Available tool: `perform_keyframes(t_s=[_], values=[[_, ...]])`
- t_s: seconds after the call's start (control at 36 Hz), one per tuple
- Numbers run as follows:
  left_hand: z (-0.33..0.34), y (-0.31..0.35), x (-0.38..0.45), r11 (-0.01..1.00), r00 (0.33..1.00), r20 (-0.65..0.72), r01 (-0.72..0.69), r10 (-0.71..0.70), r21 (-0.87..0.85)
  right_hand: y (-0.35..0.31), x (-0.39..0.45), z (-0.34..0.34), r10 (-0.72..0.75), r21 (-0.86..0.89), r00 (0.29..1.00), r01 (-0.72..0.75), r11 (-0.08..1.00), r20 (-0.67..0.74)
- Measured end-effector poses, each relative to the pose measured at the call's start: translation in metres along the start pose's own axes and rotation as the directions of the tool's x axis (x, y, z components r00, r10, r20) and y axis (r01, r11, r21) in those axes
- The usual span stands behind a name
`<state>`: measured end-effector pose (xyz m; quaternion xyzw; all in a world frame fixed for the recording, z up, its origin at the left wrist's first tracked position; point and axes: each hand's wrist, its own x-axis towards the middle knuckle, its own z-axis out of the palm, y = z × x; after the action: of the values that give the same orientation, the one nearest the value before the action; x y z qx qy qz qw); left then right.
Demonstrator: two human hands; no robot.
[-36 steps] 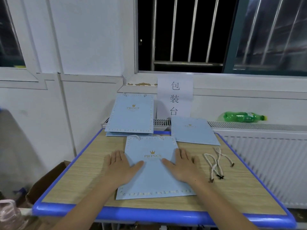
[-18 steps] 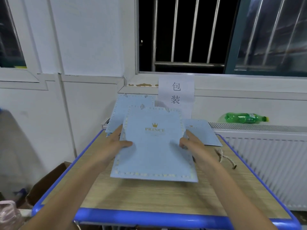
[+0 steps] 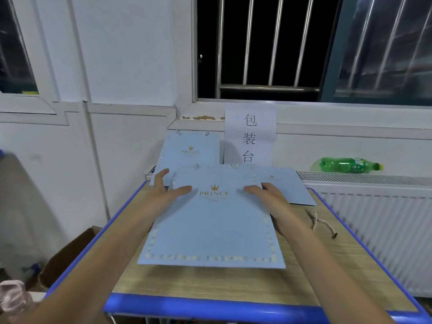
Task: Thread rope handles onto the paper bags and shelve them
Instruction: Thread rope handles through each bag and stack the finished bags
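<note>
Half a second ago the blue paper bag [image 3: 211,220] was tilted up toward the camera; it now lies flatter and lower over the table [image 3: 210,284], its far edge reaching toward the stack of bags [image 3: 190,148] leaning at the far left. The left hand [image 3: 163,195] and right hand [image 3: 268,195] pinch its two side edges, thumbs on top, other fingers loosely spread or hidden beneath. Its long axis runs near to far, the rope handles at the far end. Gold lettering reads "PRINCE" under a crown. A paper sign [image 3: 250,136] reads 包装台. Loose rope handles [image 3: 320,223] lie on the right.
</note>
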<state>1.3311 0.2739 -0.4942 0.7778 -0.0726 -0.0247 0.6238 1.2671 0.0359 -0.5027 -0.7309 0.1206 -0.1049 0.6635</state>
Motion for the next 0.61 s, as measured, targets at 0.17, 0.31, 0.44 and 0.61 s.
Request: perform_keyframes(t_s=[0.17,0.31,0.44,0.61], values=[[0.01,-0.007,-0.007,0.993,0.999,0.009,0.04,-0.041,0.114,-0.008,-0.002,-0.002,-0.059,0.001,0.997,0.059,0.998,-0.045],[0.024,-0.013,-0.012,0.873,0.981,0.001,-0.175,0.196,0.455,-0.002,0.001,0.011,-0.167,-0.197,0.98,0.144,0.97,-0.106],[0.058,-0.028,-0.006,0.417,0.914,0.178,-0.331,0.364,0.847,0.014,0.003,0.031,-0.26,-0.358,0.958,0.203,0.911,-0.12],[0.086,-0.047,0.001,0.369,0.885,0.363,-0.455,0.293,0.811,0.037,0.005,0.047,-0.339,-0.608,0.933,0.199,0.769,-0.123]])
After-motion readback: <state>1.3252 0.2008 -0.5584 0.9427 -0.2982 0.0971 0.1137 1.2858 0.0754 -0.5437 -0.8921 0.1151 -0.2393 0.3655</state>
